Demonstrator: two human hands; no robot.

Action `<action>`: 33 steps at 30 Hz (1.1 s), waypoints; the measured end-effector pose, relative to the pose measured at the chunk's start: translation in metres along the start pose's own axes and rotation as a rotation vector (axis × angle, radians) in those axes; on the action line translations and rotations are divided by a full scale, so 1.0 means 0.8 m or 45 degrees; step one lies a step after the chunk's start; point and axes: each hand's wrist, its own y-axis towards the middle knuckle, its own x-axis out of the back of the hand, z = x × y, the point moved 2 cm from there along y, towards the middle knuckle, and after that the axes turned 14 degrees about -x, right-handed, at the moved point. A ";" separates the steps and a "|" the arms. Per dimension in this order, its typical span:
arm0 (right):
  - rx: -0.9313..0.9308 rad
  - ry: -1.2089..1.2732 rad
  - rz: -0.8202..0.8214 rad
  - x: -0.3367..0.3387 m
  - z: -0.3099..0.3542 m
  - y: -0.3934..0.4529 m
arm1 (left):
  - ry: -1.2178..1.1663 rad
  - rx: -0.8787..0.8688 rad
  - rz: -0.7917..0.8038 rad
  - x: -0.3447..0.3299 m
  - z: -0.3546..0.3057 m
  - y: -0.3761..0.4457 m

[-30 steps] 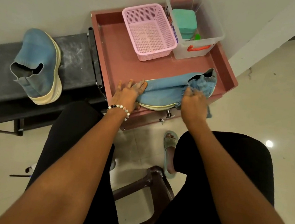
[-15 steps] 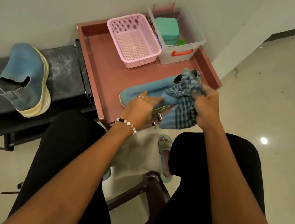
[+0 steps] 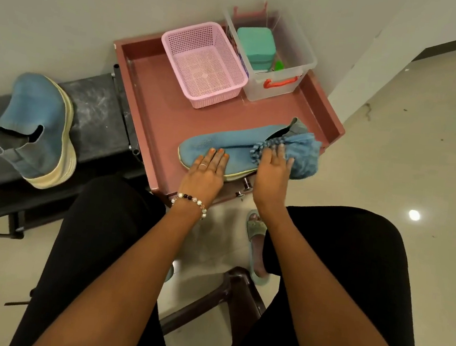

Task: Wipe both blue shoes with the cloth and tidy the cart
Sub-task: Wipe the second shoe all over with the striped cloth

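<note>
One blue shoe [image 3: 232, 147] lies on its side at the near edge of the reddish cart tray [image 3: 154, 113], toe to the left. My left hand [image 3: 207, 173] presses flat on its toe end, holding it down. My right hand [image 3: 272, 169] lies on the blue checked cloth [image 3: 300, 155], which is bunched over the shoe's heel and hangs past the tray's near right corner. The second blue shoe [image 3: 38, 128] rests on the black bench [image 3: 92, 106] to the left, sole facing right, far from both hands.
A pink mesh basket [image 3: 205, 65] and a clear plastic box [image 3: 283, 74] with a teal container [image 3: 255, 45] stand at the back of the tray. My knees, a dark stool [image 3: 223, 300] and a sandalled foot [image 3: 257, 233] are below. A wall is behind the cart.
My right hand has brought the cloth down from a raised bunch onto the shoe's heel. My left hand has flattened on the toe end. The head view has shifted slightly.
</note>
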 end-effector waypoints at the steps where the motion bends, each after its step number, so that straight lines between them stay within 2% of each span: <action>1: -0.002 0.004 0.068 -0.001 0.007 -0.006 | 0.030 0.000 -0.017 -0.002 0.003 -0.002; 4: 0.151 0.088 0.255 -0.001 0.022 -0.020 | 0.036 0.017 0.054 -0.007 0.008 -0.016; 8: 0.433 -0.037 0.481 0.011 0.024 -0.030 | -0.044 0.094 0.139 0.001 0.015 -0.028; 10: 0.548 -0.171 0.425 0.025 0.014 -0.021 | -0.023 0.110 0.169 0.004 0.018 -0.031; 13: 0.668 -0.358 0.140 0.038 -0.014 0.012 | -0.005 0.091 0.149 0.002 0.019 -0.031; 16: 0.505 -0.504 -0.023 0.023 -0.020 0.017 | -0.064 0.132 0.155 0.001 0.020 -0.027; 18: 0.280 -0.468 -0.022 0.005 0.000 0.001 | -0.107 0.149 0.169 0.004 0.018 -0.025; 20: 0.153 -0.391 0.028 -0.014 0.034 -0.021 | -0.125 0.156 0.204 0.007 0.018 -0.025; 23: 0.305 -0.244 0.143 -0.033 0.071 -0.053 | -0.176 0.156 0.230 0.010 0.021 -0.026; 26: 0.526 -0.164 0.301 -0.006 0.050 -0.041 | -0.164 0.141 0.207 0.009 0.024 -0.029; 28: 0.639 -0.171 0.194 0.015 0.018 -0.012 | -0.159 0.131 0.177 0.009 0.023 -0.030; 30: 0.566 -0.359 0.013 0.031 -0.010 0.015 | -0.164 0.127 0.168 0.009 0.021 -0.031; 33: 0.266 -0.530 0.005 0.024 -0.005 0.015 | -0.177 0.144 0.156 0.010 0.021 -0.030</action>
